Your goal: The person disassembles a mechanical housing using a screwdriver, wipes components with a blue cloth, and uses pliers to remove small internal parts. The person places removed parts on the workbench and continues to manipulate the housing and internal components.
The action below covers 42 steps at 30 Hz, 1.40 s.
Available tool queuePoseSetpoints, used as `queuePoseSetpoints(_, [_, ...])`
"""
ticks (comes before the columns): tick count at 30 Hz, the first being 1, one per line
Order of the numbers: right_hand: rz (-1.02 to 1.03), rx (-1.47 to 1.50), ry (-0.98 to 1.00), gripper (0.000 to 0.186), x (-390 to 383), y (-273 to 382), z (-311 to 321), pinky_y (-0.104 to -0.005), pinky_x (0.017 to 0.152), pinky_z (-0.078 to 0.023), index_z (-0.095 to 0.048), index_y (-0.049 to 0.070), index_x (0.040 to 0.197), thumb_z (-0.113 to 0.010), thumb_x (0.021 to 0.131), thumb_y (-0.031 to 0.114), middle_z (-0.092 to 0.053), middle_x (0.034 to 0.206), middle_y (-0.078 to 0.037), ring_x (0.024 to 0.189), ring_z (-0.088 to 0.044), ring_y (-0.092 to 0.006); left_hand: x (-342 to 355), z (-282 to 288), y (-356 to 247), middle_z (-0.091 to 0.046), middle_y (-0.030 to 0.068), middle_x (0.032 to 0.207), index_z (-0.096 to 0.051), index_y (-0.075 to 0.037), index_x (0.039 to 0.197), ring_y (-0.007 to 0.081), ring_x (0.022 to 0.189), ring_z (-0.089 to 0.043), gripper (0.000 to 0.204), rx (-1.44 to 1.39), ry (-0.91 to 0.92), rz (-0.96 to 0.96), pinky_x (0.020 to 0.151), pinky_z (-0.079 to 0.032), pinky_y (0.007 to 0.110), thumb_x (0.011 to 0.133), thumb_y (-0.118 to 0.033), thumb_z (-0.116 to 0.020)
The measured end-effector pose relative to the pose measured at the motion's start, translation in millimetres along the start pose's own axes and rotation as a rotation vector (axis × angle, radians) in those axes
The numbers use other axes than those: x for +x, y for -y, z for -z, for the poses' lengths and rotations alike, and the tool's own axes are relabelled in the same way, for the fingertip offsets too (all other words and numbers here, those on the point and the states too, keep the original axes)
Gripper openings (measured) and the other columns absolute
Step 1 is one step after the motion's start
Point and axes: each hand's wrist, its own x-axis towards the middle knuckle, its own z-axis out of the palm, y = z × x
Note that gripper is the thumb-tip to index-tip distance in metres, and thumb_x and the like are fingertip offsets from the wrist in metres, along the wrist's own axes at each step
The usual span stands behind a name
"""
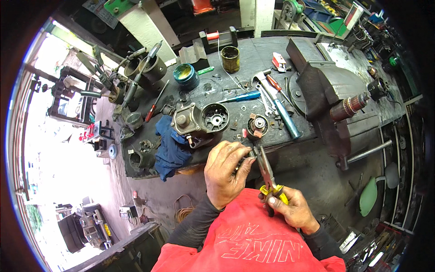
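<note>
My right hand (297, 211) is closed around the yellow handles of long-nosed pliers (266, 171), their jaws pointing up and away from me. Pinched between the thumb and fingers of my left hand (226, 170) is a small dark metal part (251, 154). The pliers' tips are right beside this part; whether they grip it I cannot tell. Just beyond, on the bench, sits a small round motor part (258, 123) with copper-coloured blocks on it. To its left lies a cast metal motor housing (186, 119) with an open round end, against a blue cloth (170, 152).
The dark workbench (267, 54) holds a blue-handled hammer (284, 115), a blue screwdriver (244, 96), a red screwdriver (152, 112), a blue jar (186, 77) and a grimy can (230, 60). At right, a large vise (333, 84) carries a copper-wound armature (349, 108); its handle (369, 151) juts out.
</note>
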Motion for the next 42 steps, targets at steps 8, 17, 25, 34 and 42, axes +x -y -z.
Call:
queuePoseSetpoints(8, [0.188,-0.447,-0.13,0.026,7,-3,-2,-0.0339,0.074,-0.05,-0.068,-0.002,0.113,-0.072,0.1,0.02,-0.065,0.087,-0.009,0.077,-0.059,-0.0147,9,-3,-4,-0.07,0.0103,0.111,-0.074,-0.005,0.109,0.0341,0.106,-0.065,0.028,0.125,-0.022,-0.118,0.09,-0.05,0.044,0.083,-0.013,-0.082])
queuePoseSetpoints(17, [0.179,-0.15,-0.263,0.022,22,-27,-15,-0.0225,0.065,-0.044,-0.064,-0.002,0.117,-0.07,0.099,0.008,-0.06,0.091,0.002,0.075,-0.052,-0.0042,10,-6,-2,-0.067,0.0116,0.112,-0.067,-0.005,0.115,0.0367,0.11,-0.062,0.038,0.094,-0.077,-0.118,0.092,-0.05,0.047,0.081,-0.016,-0.079])
queuePoseSetpoints(25, [0.241,-0.048,-0.171,0.013,34,-12,-29,-0.024,0.054,-0.041,-0.063,0.002,0.106,-0.065,0.105,0.014,-0.062,0.078,-0.001,0.06,-0.053,-0.0096,16,-33,0,-0.064,0.0109,0.11,-0.065,-0.005,0.108,0.0369,0.113,-0.057,0.024,0.024,-0.319,0.011,0.097,-0.046,0.046,0.091,-0.02,-0.072])
queuePoseSetpoints(34, [0.463,-0.298,-0.207,0.02,50,9,-37,-0.0256,0.054,-0.033,-0.065,-0.002,0.099,-0.071,0.102,0.017,-0.047,0.073,0.006,0.064,-0.04,-0.0056,31,-38,0,-0.059,0.0138,0.101,-0.061,-0.002,0.103,0.0373,0.1,-0.055,0.024,-0.038,-0.341,0.131,0.089,-0.046,0.046,0.099,-0.026,-0.063])
queuePoseSetpoints(42, [0.412,-0.194,-0.174,0.025,58,-5,-22,-0.0267,0.047,-0.036,-0.06,0.0,0.09,-0.07,0.103,0.019,-0.054,0.067,0.0,0.052,-0.045,-0.0091,35,-51,0,-0.058,0.0168,0.101,-0.058,-0.001,0.104,0.0396,0.098,-0.054,0.025,-0.042,-0.332,0.112,0.09,-0.044,0.048,0.103,-0.026,-0.058])
